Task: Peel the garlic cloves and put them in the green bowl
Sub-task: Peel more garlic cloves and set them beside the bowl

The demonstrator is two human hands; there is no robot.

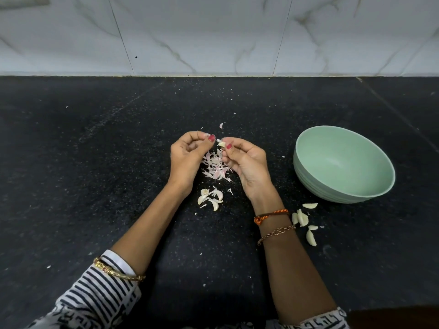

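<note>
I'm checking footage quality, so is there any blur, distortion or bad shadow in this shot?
Head view: wide-angle bending bows the counter edge and wall tiles; corners darken; soft even light, faint shadow beside the green bowl; the garlic clove looks sharp.

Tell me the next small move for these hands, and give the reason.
Probably strip the last skin off the garlic clove pinched in the right hand, the left hand pulling: a flake still clings at its tip, and the green bowl looks empty.

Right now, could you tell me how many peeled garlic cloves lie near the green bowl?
5 peeled garlic cloves: all on the counter beside the right wrist, before the green bowl; the arm may hide more.
</note>
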